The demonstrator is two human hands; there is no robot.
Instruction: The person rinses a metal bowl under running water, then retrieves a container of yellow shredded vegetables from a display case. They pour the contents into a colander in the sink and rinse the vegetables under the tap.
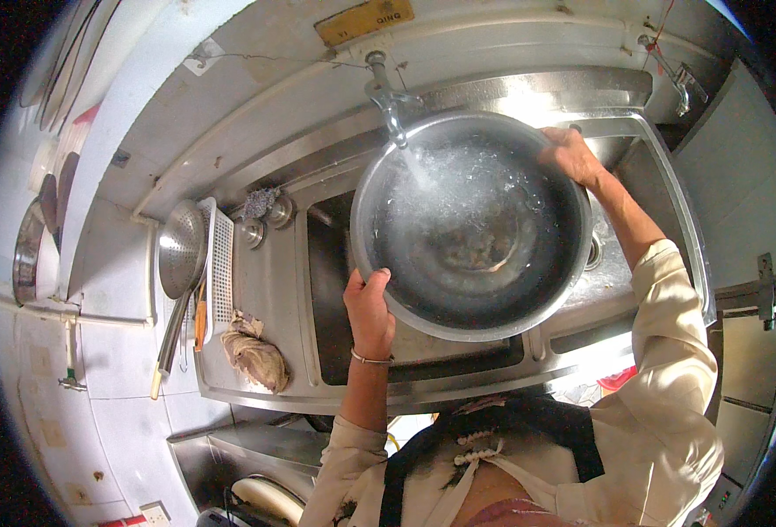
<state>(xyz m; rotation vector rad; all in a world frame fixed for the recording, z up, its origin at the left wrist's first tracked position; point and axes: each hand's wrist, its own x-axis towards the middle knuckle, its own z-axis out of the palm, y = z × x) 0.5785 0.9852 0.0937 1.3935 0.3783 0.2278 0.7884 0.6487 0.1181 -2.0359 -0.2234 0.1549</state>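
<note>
A large round metal basin (470, 331) is held over a double stainless steel sink (259, 277). My left hand (369, 316) grips its rim at the lower left, thumb over the edge. At the upper right, my right hand (571, 157) has hold of the rim, its fingers partly hidden. The wall faucet (386, 99) runs a stream of water (419, 172) into the basin. Churning, bubbly water covers the bottom; a brownish patch shows through it, too blurred to name.
Left of the sink basins are a wrung cloth (255, 359), a steel wool scrubber (260, 203) and strainer plugs (251, 233). A perforated ladle (182, 250) and white plastic basket (219, 277) stand against the left wall. A second faucet (678, 82) is at far right.
</note>
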